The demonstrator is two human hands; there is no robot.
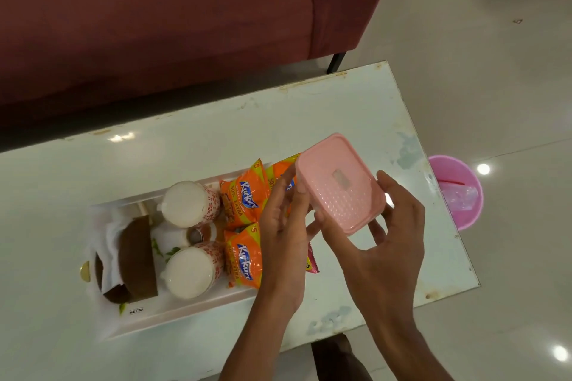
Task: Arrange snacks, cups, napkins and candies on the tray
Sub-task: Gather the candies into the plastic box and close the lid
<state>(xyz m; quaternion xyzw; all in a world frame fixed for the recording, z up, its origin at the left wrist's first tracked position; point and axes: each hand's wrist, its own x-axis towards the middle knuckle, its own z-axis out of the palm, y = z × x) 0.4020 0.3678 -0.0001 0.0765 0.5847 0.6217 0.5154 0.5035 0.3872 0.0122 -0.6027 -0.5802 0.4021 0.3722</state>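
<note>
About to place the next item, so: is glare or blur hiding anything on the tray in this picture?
Head view: lamp glare dots the glossy table and floor, none on the snack packets; the tray rim at the left looks smeared; the pink box in left hand and right hand is sharp.

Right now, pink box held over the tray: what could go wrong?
1. Left hand and right hand hold the pink box by its edges, tilted; a slip would likely drop it onto the snack packets or cups.
2. The tray looks full at that end; squeezing the box in may push packets off.
</note>
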